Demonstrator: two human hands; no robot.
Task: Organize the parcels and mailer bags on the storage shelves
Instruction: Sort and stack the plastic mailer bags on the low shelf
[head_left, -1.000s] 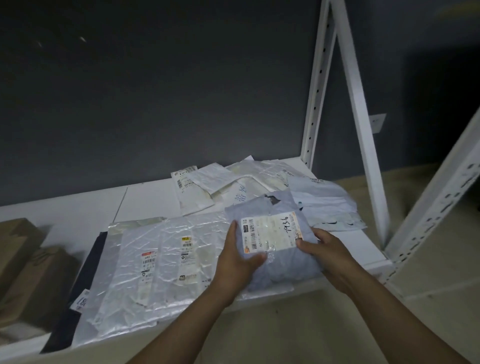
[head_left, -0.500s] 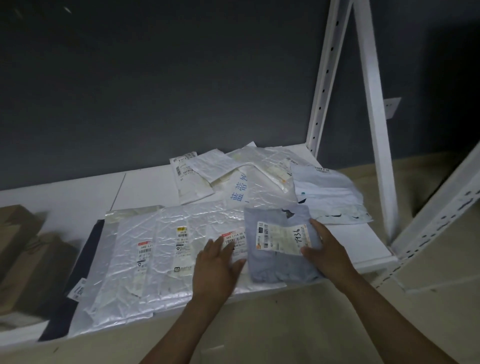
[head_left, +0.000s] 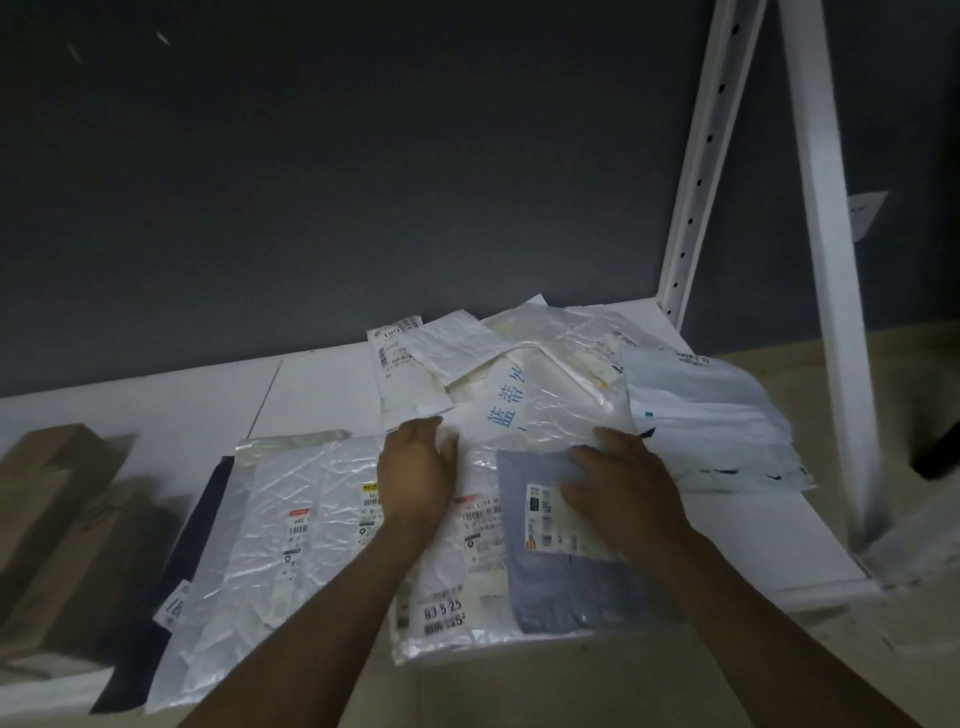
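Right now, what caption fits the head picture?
Left hand and right hand reach for a clear mailer bag on the shelf.

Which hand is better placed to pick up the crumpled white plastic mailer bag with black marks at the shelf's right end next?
Probably the right hand: its fingertips lie just beside that white mailer bag, while the left hand sits farther left and would have to cross the right arm.

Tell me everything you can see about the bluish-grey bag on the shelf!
The bluish-grey bag looks like wrinkled plastic. It lies flat near the front of the white shelf, on top of a clear packet. A white label with barcodes is stuck on its upper face. The right hand lies over its top part, hiding some of the label; blur hides whether it grips.
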